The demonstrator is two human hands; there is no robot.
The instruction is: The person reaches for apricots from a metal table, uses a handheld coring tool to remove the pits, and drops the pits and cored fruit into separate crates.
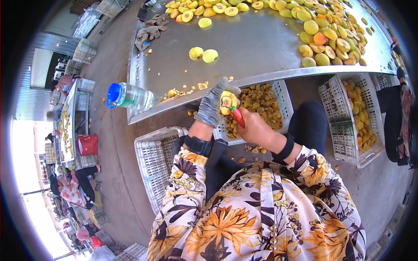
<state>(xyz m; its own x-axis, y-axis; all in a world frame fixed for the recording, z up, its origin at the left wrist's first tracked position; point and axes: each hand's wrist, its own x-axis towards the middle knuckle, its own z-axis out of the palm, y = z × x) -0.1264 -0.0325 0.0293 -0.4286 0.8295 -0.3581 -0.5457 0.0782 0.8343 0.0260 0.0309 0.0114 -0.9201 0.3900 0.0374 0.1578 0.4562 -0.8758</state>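
Note:
My left hand, in a grey glove, holds a halved yellow fruit with its brown centre showing. My right hand is bare and wrapped round the red handle of a small tool, whose tip meets the cut face of the fruit. Both hands are over the table's front edge, above a white crate of yellow-brown fruit pieces. Two pale fruit halves lie on the metal table beyond my hands.
Fruit halves are heaped at the table's back and right. A water bottle lies at its left corner, near grey gloves. A white crate stands below left, a fruit-filled crate at right. People sit at far left.

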